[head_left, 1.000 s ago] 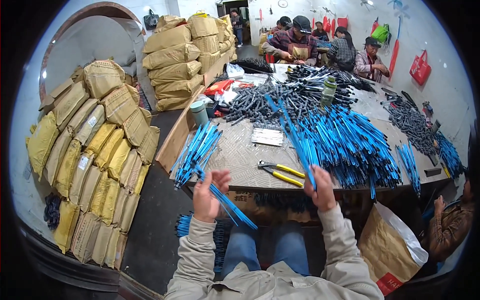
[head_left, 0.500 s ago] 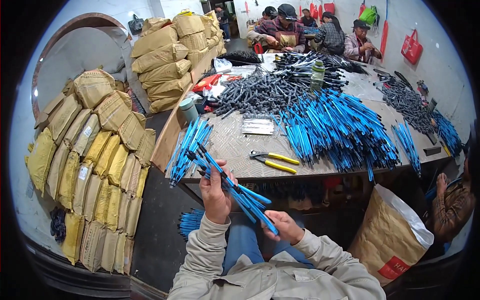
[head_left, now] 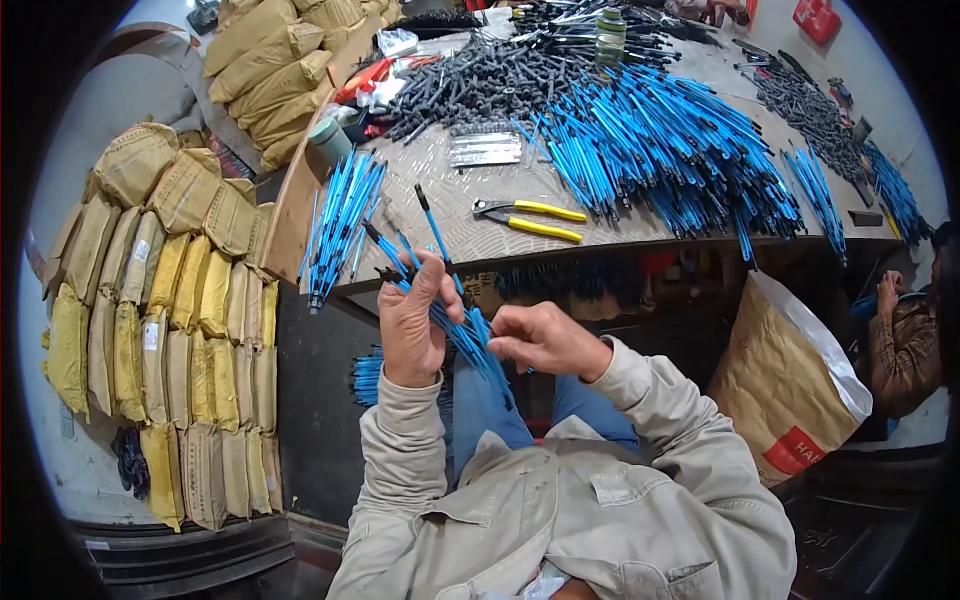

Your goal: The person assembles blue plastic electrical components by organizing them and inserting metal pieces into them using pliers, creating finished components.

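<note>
My left hand (head_left: 412, 325) is wrapped round a loose bundle of thin blue rods with black ends (head_left: 467, 338), held slanting above my lap. One rod (head_left: 433, 222) sticks up apart from the others at the top. My right hand (head_left: 548, 338) is curled at the bundle's lower right side. Its fingertips meet the blue rods there, but what they pinch is hidden. The bundle's lower end is blurred. On the table (head_left: 400, 210) beyond my hands lie yellow-handled pincers (head_left: 530, 218). A smaller pile of similar rods (head_left: 345, 215) rests at the table's left edge.
A big heap of blue rods (head_left: 660, 140) and dark grey parts (head_left: 490, 85) cover the table. An open paper sack (head_left: 785, 370) stands at right, near another person's arm (head_left: 900, 345). Stacked sacks (head_left: 190, 350) line the left; more blue rods (head_left: 368, 380) lie below the table.
The view has tilted down. My right hand has moved up along the bundle from its lower ends and curled more. One rod now stands out from the bundle's top.
</note>
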A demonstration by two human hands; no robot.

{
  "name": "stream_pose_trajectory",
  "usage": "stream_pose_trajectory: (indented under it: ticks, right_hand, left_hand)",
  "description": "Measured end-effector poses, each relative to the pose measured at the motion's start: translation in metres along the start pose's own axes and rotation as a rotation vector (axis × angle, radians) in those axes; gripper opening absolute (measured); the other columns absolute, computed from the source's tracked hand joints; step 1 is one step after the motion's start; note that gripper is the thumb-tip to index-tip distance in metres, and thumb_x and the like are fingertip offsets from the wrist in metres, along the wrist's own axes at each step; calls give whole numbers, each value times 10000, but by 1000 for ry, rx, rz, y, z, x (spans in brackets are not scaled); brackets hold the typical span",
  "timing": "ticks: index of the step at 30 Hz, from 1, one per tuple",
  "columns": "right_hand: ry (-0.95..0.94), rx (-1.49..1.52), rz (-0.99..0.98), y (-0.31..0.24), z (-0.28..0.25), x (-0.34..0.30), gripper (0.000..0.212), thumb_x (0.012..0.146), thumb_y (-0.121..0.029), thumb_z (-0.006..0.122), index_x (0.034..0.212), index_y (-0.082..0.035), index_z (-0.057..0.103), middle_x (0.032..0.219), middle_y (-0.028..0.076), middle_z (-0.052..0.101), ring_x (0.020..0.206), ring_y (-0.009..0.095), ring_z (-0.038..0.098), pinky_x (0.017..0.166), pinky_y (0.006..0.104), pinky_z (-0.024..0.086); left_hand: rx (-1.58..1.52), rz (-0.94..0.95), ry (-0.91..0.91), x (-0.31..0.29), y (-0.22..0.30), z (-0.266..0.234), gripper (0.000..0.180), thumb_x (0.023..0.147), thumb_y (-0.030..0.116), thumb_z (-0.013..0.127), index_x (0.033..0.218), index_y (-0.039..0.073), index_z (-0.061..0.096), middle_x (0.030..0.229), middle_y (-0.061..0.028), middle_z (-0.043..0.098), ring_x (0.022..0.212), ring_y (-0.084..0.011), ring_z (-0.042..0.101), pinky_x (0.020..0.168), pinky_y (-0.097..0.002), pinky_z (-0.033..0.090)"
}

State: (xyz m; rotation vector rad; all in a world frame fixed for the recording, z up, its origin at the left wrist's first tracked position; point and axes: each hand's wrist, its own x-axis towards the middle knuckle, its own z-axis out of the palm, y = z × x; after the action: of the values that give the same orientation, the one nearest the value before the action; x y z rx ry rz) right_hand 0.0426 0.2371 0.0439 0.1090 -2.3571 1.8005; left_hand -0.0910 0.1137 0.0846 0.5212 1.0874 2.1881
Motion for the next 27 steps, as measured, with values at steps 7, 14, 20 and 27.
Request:
stream_pose_trajectory:
  ticks: [7, 14, 20, 27]
  right_hand:
    - [319, 46, 142, 18, -88, 43, 201, 915, -173, 521, 876, 1, 615, 741, 30, 638, 536, 115, 612, 475, 224, 470]
    - [611, -936, 292, 104, -207, 145, 199, 815, -175, 574, 905, -21, 664, 819, 135, 669, 652, 246, 662, 580, 345, 515]
    - [489, -1371, 530, 90, -202, 169, 224, 760, -168, 538, 866, -51, 696, 838, 181, 667, 841, 327, 651, 668, 429, 514]
    - [648, -670, 452, 80, -238, 154, 212, 816, -212, 577, 844, -21, 664, 779, 112, 670, 687, 215, 648, 604, 329, 496]
  left_hand:
    - [-121, -149, 30, -22, 17, 7, 210, 923, 187, 534, 1084, 56, 508, 881, -149, 646, 742, -228, 665, 636, -336, 553]
    - [-116, -204, -124, -21, -1, -15, 213, 950, 239, 478, 1053, 59, 524, 882, -160, 635, 764, -222, 645, 632, -335, 528]
    - [-104, -206, -193, -12, -13, -52, 220, 955, 254, 469, 1010, 54, 541, 861, -152, 635, 704, -192, 621, 621, -296, 504]
    - [-14, -271, -61, -6, -24, -32, 218, 950, 261, 484, 967, 53, 548, 895, -134, 637, 744, -171, 607, 638, -286, 492]
